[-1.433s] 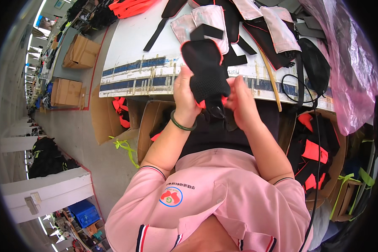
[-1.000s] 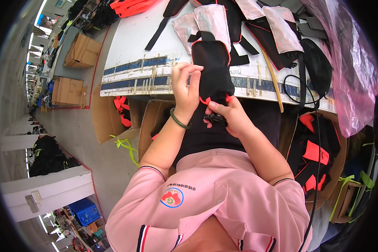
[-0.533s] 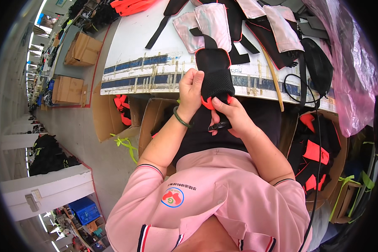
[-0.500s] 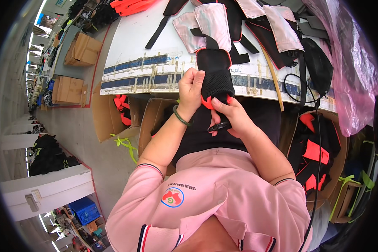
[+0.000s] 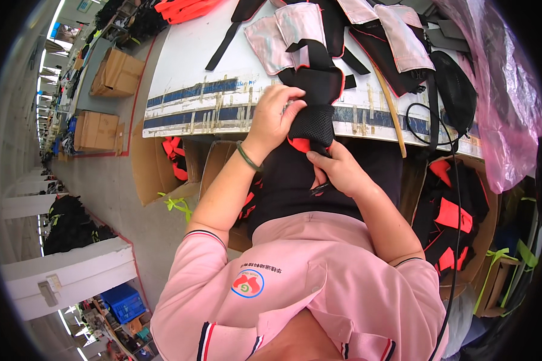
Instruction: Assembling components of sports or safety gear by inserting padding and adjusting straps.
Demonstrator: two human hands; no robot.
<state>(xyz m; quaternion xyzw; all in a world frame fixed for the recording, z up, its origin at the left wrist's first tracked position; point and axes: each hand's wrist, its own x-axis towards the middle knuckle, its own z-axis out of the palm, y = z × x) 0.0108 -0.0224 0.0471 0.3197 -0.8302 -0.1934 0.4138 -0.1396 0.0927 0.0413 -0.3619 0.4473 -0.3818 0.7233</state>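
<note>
White table (image 5: 193, 63): pale panels (image 5: 268, 45) beyond black pouch (image 5: 313, 123), wooden stick (image 5: 391, 111) rightward.

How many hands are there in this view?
2: the left hand at the left edge of the black mesh piece, the right hand at its lower end. Any in the distant background would be too small to tell.

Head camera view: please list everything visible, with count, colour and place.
Table: one, mostly white, ahead
Mesh piece: one, black with orange-red trim, centre
Panels: several, pale pink, on table
Bundle: one, orange-red, table's far left
Stick: one, light brown, table's right
Plastic sheet: one, pink, far right
Cardboard boxes: several, brown, left background, under table
Crate: one, blue, lower left
Bracelet: one, dark green, left wrist
Shirt: one, pink, below
Left hand: one, bare, at mesh piece
Right hand: one, bare, on mesh piece
</note>
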